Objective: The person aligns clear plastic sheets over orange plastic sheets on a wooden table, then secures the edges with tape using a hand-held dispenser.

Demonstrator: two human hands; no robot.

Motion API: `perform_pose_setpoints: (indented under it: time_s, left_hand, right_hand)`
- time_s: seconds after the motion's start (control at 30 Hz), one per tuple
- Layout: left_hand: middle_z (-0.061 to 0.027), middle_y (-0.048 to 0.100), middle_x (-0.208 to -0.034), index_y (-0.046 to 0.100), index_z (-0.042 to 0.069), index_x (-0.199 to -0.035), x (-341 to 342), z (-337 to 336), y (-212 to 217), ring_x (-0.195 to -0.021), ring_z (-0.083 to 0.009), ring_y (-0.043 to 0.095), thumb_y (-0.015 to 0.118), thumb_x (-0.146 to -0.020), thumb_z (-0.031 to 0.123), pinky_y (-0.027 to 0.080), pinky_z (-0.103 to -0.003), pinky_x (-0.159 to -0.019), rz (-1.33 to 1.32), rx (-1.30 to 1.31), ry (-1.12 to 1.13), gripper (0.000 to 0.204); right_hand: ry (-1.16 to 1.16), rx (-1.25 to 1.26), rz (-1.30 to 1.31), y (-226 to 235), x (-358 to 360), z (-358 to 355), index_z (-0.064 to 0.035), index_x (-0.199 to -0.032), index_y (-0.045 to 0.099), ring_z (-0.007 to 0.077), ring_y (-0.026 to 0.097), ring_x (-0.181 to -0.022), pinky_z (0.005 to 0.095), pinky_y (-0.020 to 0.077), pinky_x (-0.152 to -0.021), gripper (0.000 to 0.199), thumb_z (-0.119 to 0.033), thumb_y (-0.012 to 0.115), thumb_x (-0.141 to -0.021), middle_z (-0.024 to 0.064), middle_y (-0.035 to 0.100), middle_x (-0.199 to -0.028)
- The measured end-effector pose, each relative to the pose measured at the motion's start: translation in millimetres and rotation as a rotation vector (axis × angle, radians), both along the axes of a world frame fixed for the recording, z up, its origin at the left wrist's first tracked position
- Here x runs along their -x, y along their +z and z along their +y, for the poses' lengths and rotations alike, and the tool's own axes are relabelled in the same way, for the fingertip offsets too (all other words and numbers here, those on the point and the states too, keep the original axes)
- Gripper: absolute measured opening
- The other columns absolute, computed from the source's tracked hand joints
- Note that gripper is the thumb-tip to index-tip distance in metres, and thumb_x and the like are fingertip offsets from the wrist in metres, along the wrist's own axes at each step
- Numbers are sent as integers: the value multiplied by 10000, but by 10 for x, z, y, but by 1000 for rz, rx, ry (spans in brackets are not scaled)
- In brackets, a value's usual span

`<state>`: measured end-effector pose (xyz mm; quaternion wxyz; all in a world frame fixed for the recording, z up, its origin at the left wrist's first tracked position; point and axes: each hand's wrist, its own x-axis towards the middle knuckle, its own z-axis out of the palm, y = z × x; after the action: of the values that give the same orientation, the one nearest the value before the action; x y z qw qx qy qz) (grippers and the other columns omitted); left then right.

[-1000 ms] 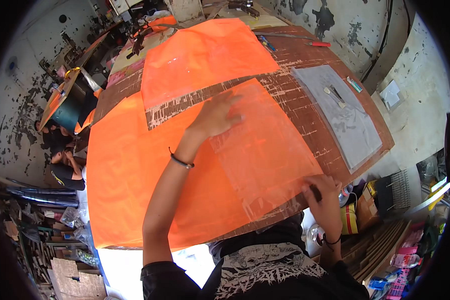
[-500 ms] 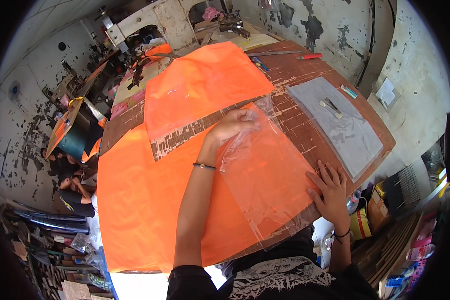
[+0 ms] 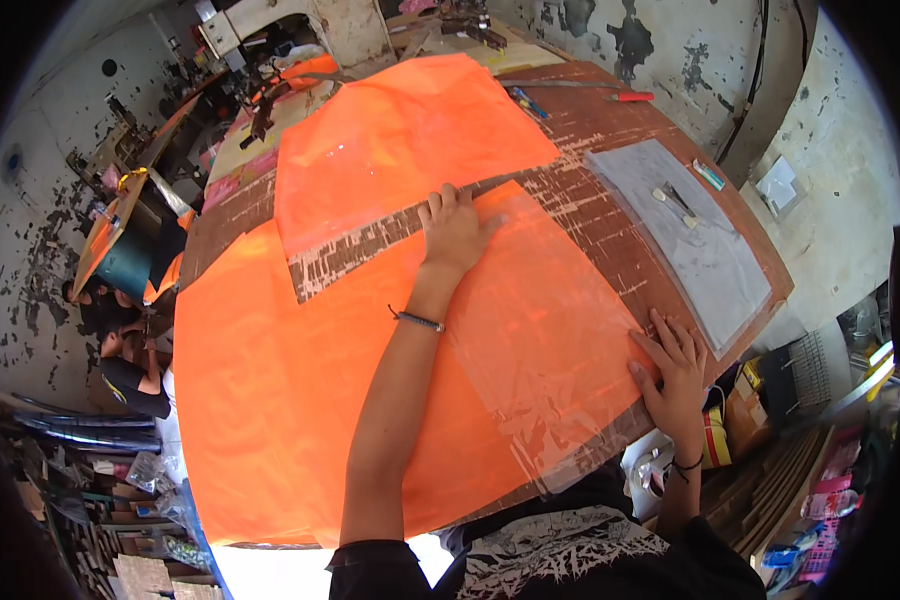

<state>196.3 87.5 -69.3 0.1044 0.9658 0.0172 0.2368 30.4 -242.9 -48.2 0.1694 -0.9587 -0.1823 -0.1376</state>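
Observation:
A large orange sheet [image 3: 280,400] covers the near part of the brown worktable. On its right part lies a clear plastic sheet [image 3: 540,350], fairly flat, with wrinkles toward its near edge. My left hand [image 3: 455,235] rests palm down by the far edge of the clear sheet, fingers spread, holding nothing. My right hand [image 3: 675,375] lies at the right edge of the sheets with its fingers apart. Just beyond my left hand is another orange sheet [image 3: 400,150], and a strip of scored tabletop shows between the two.
Translucent grey sheets [image 3: 705,280] lie at the right with small tools [image 3: 678,202] on them. A red-handled tool [image 3: 630,97] and blue pens [image 3: 526,103] lie farther back. A sewing machine [image 3: 270,22] stands at the back left. People [image 3: 130,375] sit at the far left.
My left hand has let go of the bunched clear plastic and now lies flat. The plastic's far part is smoothed over the orange sheet. My right hand stays at the right edge.

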Motion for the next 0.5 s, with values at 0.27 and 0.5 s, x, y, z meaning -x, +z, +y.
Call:
perform_pose_setpoints:
  time_s: [0.27, 0.5]
  left_hand:
    - [-155, 555, -1107, 607, 14, -1081, -131, 43, -17, -1079, -331, 494, 712, -816, 445, 378, -450, -942, 16, 140, -10, 516]
    - [-124, 594, -1005, 649, 86, -969, -103, 192, -99, -995, -319, 545, 705, -828, 440, 417, -450, -876, -80, 104, 24, 385]
  right_hand:
    - [-2, 34, -20, -17, -78, 80, -188, -1194, 674, 318, 412, -1317, 493, 194, -1128, 349, -334, 634, -880, 90, 481, -1439]
    - [92, -64, 17, -92, -199, 243, -171, -1195, 662, 349, 381, -1359, 531, 197, -1143, 303, -246, 608, -906, 106, 503, -1414]
